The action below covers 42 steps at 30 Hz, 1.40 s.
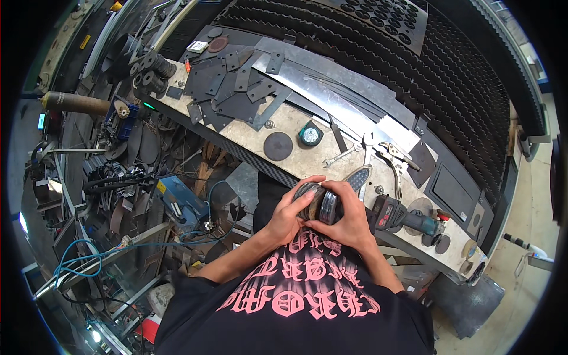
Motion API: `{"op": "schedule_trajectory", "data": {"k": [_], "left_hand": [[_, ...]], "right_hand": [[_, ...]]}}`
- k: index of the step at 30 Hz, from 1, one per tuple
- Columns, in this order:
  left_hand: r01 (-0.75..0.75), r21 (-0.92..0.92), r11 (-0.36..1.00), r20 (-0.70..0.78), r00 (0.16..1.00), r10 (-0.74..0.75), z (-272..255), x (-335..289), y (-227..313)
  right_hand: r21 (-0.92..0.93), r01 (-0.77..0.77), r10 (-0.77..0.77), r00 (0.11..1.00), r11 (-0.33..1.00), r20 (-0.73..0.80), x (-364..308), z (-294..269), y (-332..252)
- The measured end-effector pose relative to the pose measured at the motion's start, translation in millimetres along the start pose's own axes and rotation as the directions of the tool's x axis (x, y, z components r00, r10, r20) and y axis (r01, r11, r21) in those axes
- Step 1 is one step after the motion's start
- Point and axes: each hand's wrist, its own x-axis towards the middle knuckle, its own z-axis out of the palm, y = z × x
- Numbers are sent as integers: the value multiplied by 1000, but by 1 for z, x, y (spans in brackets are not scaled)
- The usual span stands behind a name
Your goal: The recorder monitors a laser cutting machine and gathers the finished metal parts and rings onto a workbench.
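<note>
Landmark: I am taking my places from the dark disc [278, 146], which is lying flat on the pale bench [291, 118].
Round stack: I am holding the stack of round pieces [306, 207] on my side of the dark disc, a little to its right, in front of my black shirt [296, 334]; the left part is showing brownish and ridged, the right part dark with a shiny rim.
Left fingers: my left hand [287, 213] is curling around the brownish end, its fingers bent and closed on the stack.
Right fingers: my right hand [350, 214] is gripping the shiny-rimmed end, thumb below and fingers over the top.
Tape measure: the teal-and-black tape measure [309, 135] is sitting just right of the dark disc.
Wrenches: a slim wrench [342, 155] and an adjustable wrench [368, 142] are lying farther right of it.
Pliers: the locking pliers [395, 161] are resting beyond those wrenches, well right of the disc.
Grinder: a cordless grinder [414, 220] is lying well to the disc's right and nearer me.
Plates: flat dark plates [239, 103] are overlapping on the disc's left, farther from me.
Blue machine: a blue box-shaped machine [182, 198] is standing left of the disc, off the bench, among metal scrap [133, 201].
</note>
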Motion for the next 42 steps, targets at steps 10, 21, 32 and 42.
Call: {"op": "schedule_trajectory", "data": {"k": [10,21,32,42], "left_hand": [[86,-60,995,-74,993,-90,-3,-3,10],[17,-51,999,-53,998,-19,-7,3,-1],[257,-269,928,110,966,-236,-38,26,-30],[377,-434,818,408,892,-194,-64,29,-37]], "right_hand": [[17,-179,179,981,984,-76,-8,-6,11],[55,-110,117,983,992,-143,-8,0,5],[-175,-138,127,989,975,-72,-4,11,-17],[-253,46,7,978,966,207,-1,2,-3]]}}
